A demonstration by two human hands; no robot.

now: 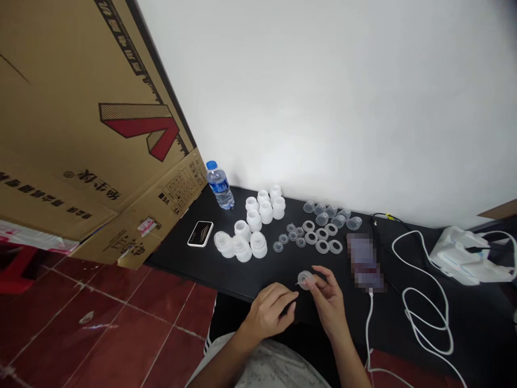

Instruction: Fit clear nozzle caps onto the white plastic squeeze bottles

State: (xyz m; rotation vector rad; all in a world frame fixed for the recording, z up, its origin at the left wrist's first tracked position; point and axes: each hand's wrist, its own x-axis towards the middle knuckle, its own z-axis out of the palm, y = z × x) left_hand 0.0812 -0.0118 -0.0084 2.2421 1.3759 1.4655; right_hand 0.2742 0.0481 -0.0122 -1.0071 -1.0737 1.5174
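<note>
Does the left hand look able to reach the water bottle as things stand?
Probably yes: from the left hand to the water bottle the way seems free, between the white device and the white caps.

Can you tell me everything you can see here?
box: one, brown cardboard, left of the table
water bottle: one, clear with blue cap, beside the box
white caps: about ten, white, table's middle
clear rings: about a dozen, see-through, right of the caps
clear cups: several, see-through, behind the rings
small card: one, white and black, near the box
cable: one, white, right side
machine: one, white, far right
table: one, black
left hand: one, curled, beside the clear piece
right hand: one, pinching a clear piece
</note>
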